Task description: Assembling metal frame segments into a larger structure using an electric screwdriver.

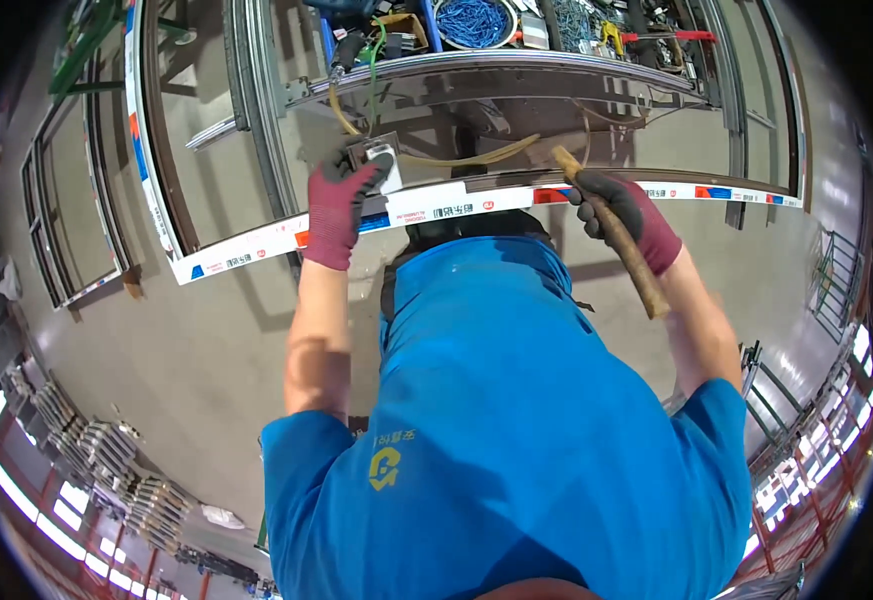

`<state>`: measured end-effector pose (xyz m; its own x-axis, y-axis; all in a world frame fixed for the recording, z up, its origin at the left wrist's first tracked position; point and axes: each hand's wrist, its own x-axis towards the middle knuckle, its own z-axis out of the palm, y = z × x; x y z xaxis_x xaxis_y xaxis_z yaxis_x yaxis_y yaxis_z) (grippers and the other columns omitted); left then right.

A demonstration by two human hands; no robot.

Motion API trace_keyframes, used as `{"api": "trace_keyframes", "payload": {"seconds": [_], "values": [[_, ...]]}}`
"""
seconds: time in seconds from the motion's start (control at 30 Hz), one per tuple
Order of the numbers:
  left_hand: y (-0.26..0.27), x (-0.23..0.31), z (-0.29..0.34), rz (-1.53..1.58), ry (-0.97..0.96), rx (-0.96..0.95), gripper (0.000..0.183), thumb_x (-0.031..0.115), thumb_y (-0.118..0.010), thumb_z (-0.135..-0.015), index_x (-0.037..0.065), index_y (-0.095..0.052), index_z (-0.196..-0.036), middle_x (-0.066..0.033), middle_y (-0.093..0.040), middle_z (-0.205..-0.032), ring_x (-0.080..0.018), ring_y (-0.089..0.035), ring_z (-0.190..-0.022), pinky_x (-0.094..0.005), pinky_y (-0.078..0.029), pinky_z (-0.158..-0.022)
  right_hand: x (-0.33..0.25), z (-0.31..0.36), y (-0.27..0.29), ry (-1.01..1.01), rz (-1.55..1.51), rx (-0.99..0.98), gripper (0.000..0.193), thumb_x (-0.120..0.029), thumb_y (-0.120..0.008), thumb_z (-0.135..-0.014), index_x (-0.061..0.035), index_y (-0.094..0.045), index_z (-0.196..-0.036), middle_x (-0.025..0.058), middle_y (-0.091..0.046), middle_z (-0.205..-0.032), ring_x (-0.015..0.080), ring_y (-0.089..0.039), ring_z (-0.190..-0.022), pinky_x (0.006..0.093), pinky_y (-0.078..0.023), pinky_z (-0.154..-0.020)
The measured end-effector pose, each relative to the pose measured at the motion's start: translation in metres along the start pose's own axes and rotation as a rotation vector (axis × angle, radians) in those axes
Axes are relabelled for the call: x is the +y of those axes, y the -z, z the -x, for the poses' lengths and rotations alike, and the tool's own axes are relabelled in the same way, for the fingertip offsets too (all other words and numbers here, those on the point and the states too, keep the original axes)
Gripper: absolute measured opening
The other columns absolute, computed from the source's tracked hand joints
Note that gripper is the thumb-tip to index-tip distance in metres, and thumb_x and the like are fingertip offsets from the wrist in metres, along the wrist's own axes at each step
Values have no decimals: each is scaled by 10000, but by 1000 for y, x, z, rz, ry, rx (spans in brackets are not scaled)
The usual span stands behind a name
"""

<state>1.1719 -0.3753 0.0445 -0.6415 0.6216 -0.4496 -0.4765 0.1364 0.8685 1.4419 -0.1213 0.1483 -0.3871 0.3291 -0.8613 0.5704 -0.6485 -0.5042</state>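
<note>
The left hand (pixel 340 198), gloved, pinches a pale block (pixel 390 180) at the near bar of the frame (pixel 496 198), thumb and fingers bent about it; this seems a steadying hold, keeping the block against the bar; the right hand (pixel 628 208) has its fingers curled round a wooden stick (pixel 638 268), gripped nearer its far end, perhaps for control, so that the longer part slants back over the forearm; the bar runs beneath both hands, and a hose (pixel 461 160) lies between and just beyond them; blue fasteners (pixel 474 22) sit well beyond the hands, probably there to be within reach.

The left fingers and a dark piece (pixel 358 152) beside them mask part of the block, so its full shape is hard to tell; the right palm covers the stick's middle; the fasteners' container is cut off by the upper edge.
</note>
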Motion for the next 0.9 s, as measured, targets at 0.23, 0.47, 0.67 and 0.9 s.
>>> {"api": "trace_keyframes", "payload": {"seconds": [0.23, 0.47, 0.67, 0.9], "values": [[-20, -8, -34, -68, 79, -156, 373, 122, -798, -904, -9, -666, -1227, -35, -691, -997, -116, -656, -868, -274, -555, -788, 60, 2, -52, 5, 85, -226, 236, -300, -633, -1011, -67, -607, -1032, 23, -633, -817, 127, -579, -558, 277, -504, -513], [-64, -35, -63, -180, 264, -439, 485, 145, -833, -870, 13, -668, -1307, -100, -732, -1169, -181, -705, -1012, -298, -577, -868, 47, 4, 15, -1, -258, 127, 226, -286, -645, -1018, -68, -614, -1071, 27, -642, -854, 109, -598, -626, 253, -520, -545], [-61, -26, -72, -160, 510, -507, 462, 203, -849, -860, -29, -690, -1227, -111, -746, -1142, -167, -709, -998, -306, -561, -894, 30, 6, 33, -11, -173, 102, 200, -271, -602, -1048, -80, -597, -1108, -12, -638, -860, 74, -595, -618, 230, -515, -532], [-60, -32, -68, -248, 552, -562, 414, 143, -816, -877, -44, -684, -1222, -116, -749, -1082, -164, -730, -945, -301, -587, -844, 5, -19, 20, -37, 4, -11, 209, -290, -597, -1043, -84, -615, -1010, -7, -627, -837, 75, -591, -622, 218, -475, -538]]}}
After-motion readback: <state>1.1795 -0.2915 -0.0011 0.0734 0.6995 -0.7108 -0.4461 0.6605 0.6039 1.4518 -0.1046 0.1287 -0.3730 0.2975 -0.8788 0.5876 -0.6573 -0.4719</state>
